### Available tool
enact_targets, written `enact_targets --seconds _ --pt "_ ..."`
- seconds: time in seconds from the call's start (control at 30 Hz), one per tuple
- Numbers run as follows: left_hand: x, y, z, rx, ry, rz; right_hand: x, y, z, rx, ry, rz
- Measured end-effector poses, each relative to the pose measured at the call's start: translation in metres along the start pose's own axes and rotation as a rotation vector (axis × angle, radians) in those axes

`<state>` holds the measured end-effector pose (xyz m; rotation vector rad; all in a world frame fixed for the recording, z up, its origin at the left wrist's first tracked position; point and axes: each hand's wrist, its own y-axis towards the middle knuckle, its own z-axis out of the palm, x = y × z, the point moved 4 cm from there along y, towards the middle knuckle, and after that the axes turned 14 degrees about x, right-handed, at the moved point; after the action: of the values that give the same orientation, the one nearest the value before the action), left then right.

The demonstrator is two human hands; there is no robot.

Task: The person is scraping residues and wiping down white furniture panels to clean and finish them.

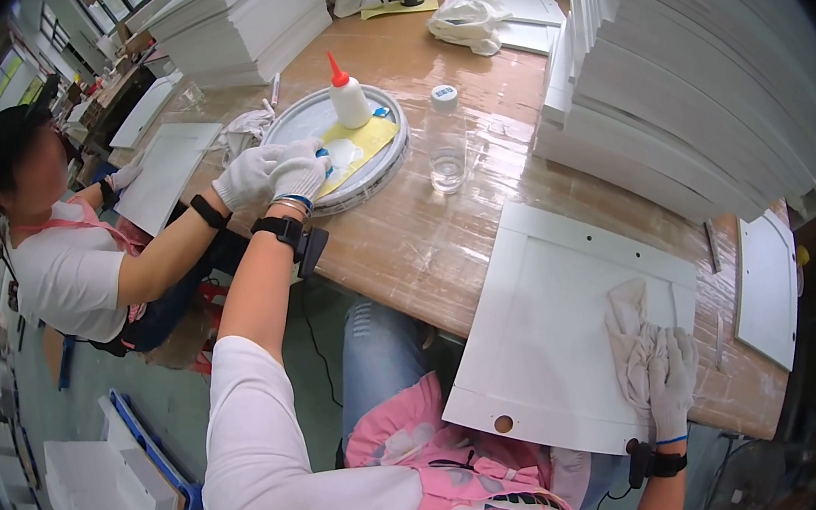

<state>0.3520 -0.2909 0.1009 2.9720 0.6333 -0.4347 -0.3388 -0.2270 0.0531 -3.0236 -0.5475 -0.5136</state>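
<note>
My left hand (299, 175), in a white knit glove, reaches to the edge of a round grey lid (384, 169). Its fingers are closed on a small blue-ended tool (323, 157) over a yellow sheet (373, 139) with a white smear. A co-worker's gloved hand (246, 179) comes right up against mine. On the lid stands a white squeeze bottle (349, 106) with a red nozzle. My right hand (677, 377), gloved too, is closed on a crumpled off-white cloth (630, 340) on a white panel (537, 331).
Tall stacks of white panels stand at the right (681, 93) and far left (241, 27). A clear bottle (446, 150) is beside the lid. A co-worker (67, 264) sits at the left by another panel (167, 172). Another white panel (766, 285) lies at the right edge.
</note>
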Motion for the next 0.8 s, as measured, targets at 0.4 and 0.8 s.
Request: enact_targets --seconds 0.4,0.8 --pt "-0.001 -0.035 0.012 -0.194 -0.095 -0.079 -0.017 0.0 0.01 0.067 -0.026 -0.05" --pt "-0.044 -0.18 0.004 0.162 -1.861 0.322 -0.012 0.003 0.007 0.068 -0.058 -0.151"
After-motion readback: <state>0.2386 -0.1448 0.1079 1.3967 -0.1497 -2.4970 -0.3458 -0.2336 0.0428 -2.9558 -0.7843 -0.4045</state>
